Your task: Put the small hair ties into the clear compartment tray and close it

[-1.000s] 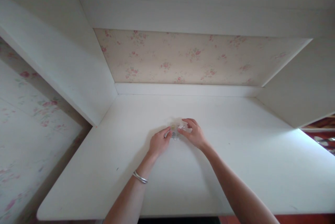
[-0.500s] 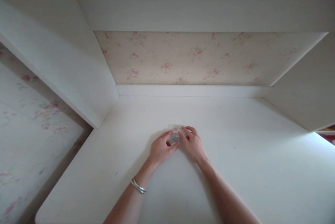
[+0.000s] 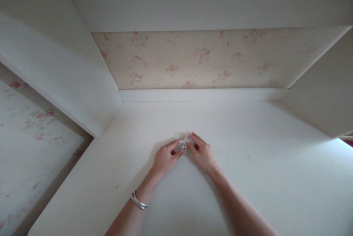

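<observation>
Both hands are down on the white surface (image 3: 248,162) right in the middle of my view, meeting over a small clear packet (image 3: 183,144) with something greyish inside, too small and blurry for me to say what. My left hand (image 3: 164,158) has thumb and forefinger pinched on the packet's left edge, and my right hand (image 3: 202,153) pinches the right edge with its fingers stretched forward, so both are closed on the same thing from opposite sides. The packet sits flat on the surface or barely off it; I honestly can't tell which. As for progress, I'd guess this is mid-fiddle: the packet looks gripped and squared up between the fingertips, but I can't see any opening or anything taken out, so whatever gets done to it seems mostly still ahead. Its long axis looks to run left-right, across my view, from one hand to the other, with the short side pointing away toward the floral back panel (image 3: 193,59). It's small enough that I wouldn't swear to that. There's a bangle (image 3: 138,201) on my left wrist and white side panels either side.
</observation>
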A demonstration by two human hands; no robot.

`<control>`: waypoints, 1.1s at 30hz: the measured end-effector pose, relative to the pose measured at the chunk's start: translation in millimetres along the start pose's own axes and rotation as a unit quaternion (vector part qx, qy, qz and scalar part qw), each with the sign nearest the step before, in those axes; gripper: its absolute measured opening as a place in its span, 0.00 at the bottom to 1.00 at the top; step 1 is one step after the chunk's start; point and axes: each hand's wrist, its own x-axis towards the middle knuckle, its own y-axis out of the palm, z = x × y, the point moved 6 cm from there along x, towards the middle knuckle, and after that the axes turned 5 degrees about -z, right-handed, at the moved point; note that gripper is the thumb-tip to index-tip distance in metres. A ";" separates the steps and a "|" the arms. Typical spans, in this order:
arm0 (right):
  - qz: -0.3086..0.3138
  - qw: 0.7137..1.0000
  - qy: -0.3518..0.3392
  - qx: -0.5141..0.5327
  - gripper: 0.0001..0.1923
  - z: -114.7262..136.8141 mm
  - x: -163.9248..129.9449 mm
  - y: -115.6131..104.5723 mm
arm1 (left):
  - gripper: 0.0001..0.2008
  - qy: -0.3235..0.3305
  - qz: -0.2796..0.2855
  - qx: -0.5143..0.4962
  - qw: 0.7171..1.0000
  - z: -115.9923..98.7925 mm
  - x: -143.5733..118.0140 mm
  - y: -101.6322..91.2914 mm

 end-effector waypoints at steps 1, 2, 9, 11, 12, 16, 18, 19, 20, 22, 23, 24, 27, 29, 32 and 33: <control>-0.003 1.000 -0.003 0.005 0.20 0.2 0.1 -0.6 | 0.26 -0.003 -0.002 0.000 1.000 -0.1 0.0 -0.5; -0.008 1.000 -0.008 0.010 0.19 0.8 0.1 -1.2 | 0.27 -0.007 -0.005 0.001 1.000 -0.2 -0.1 -1.2; -0.022 1.000 -0.021 0.005 0.18 4.8 -0.7 -1.1 | 0.28 -0.024 -0.009 0.007 1.000 -0.3 0.0 -3.9; -0.026 0.999 -0.020 0.004 0.18 4.7 -0.6 -1.3 | 0.27 -0.016 -0.013 0.001 1.000 -0.9 0.4 -4.0; -0.027 0.999 -0.020 0.003 0.18 4.8 -0.4 -1.5 | 0.27 -0.012 -0.013 -0.001 1.000 -1.2 0.5 -3.7; -0.028 0.999 -0.014 0.000 0.16 5.4 0.4 -4.5 | 0.25 -0.014 -0.015 -0.008 1.000 -0.3 0.5 -3.2; -0.028 1.000 -0.010 -0.001 0.15 6.0 0.7 -6.2 | 0.25 -0.017 -0.019 -0.014 1.000 -0.1 0.2 -4.0; -0.027 1.000 -0.010 -0.001 0.15 6.5 0.7 -6.7 | 0.25 -0.016 -0.020 -0.018 1.000 -0.3 0.1 -4.5; -0.026 1.000 -0.012 0.000 0.15 7.2 0.6 -6.9 | 0.25 -0.016 -0.020 -0.021 0.999 -0.7 0.0 -4.9; -0.026 1.000 -0.017 0.003 0.15 8.2 0.2 -7.2 | 0.24 -0.014 -0.017 -0.030 0.999 -1.3 0.0 -5.3; -0.025 1.000 -0.018 0.005 0.15 8.5 0.0 -7.1 | 0.24 -0.015 -0.015 -0.037 0.999 -1.5 0.1 -5.3; -0.025 1.000 -0.019 0.006 0.15 8.6 -0.2 -6.9 | 0.23 -0.018 -0.014 -0.045 0.999 -1.2 0.3 -5.3; -0.015 1.000 -0.023 0.008 0.15 8.9 -1.0 -5.6 | 0.24 -0.042 -0.018 -0.071 0.996 1.9 0.8 -5.3; -0.006 1.000 -0.028 0.012 0.15 9.2 -1.6 -4.5 | 0.23 -0.050 -0.025 -0.076 0.995 3.8 1.2 -5.4; 0.000 0.999 -0.033 0.019 0.15 9.3 -2.5 -3.3 | 0.22 -0.037 -0.033 -0.054 0.997 3.7 1.9 -5.5; 0.001 0.999 -0.033 0.020 0.15 9.1 -2.7 -3.0 | 0.21 -0.030 -0.034 -0.042 0.998 3.3 2.0 -5.4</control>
